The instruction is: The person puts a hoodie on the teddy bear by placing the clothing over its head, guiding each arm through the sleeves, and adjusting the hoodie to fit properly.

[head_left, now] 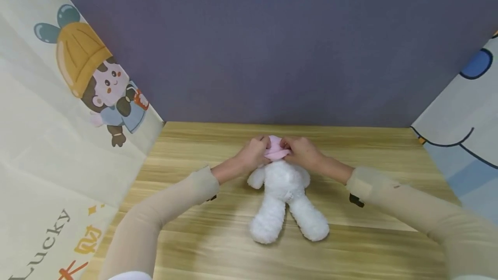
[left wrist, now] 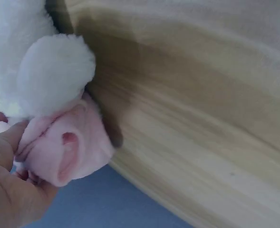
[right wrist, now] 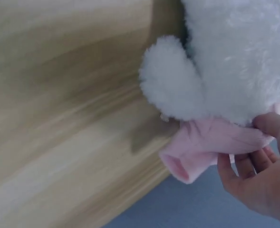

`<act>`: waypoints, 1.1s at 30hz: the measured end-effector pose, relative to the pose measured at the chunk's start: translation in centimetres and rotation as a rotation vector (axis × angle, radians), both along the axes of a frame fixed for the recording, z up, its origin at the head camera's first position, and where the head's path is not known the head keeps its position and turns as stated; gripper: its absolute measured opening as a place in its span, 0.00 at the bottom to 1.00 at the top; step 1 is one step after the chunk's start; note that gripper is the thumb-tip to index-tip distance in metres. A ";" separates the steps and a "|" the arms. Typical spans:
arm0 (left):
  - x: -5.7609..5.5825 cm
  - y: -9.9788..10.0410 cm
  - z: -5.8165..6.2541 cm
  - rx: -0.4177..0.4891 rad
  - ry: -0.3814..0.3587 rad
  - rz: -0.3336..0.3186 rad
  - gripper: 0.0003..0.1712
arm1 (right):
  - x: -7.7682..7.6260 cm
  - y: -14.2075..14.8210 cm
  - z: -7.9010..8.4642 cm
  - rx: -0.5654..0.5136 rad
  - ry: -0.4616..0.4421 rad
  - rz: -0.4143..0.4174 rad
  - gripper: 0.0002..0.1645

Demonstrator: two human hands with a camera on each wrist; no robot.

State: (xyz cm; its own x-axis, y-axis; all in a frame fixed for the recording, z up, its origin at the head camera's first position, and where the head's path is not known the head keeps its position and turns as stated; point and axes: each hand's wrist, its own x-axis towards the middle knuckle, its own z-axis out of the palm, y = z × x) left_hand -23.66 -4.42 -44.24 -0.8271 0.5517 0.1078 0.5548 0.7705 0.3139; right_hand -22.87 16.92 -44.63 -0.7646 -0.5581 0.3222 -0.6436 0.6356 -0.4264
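Observation:
A fluffy white plush toy [head_left: 285, 183] lies on the wooden table, legs toward me and stubby arms out to the sides. Small pink doll clothing [head_left: 275, 149] covers its head end. My left hand [head_left: 253, 154] pinches the cloth's left side between thumb and fingers, and my right hand [head_left: 305, 154] pinches the opposite side. An open, sleeve-like hole shows in the pink cloth [left wrist: 82, 147] in the left wrist view. Another such opening in the cloth [right wrist: 201, 145] appears in the right wrist view, just beyond the plush arm [right wrist: 170, 78]. The toy's face is hidden.
Behind the wood-grain table [head_left: 194, 141] rises a dark grey-blue panel [head_left: 272, 46]. A pale printed sheet with a cartoon figure [head_left: 109, 81] stands along the left, and another printed sheet [head_left: 467, 111] borders the right side.

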 end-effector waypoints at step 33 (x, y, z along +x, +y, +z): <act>-0.2 -1.6 -1.3 0.011 0.176 -0.034 0.18 | -1.3 0.2 -0.4 -0.021 0.074 0.008 0.19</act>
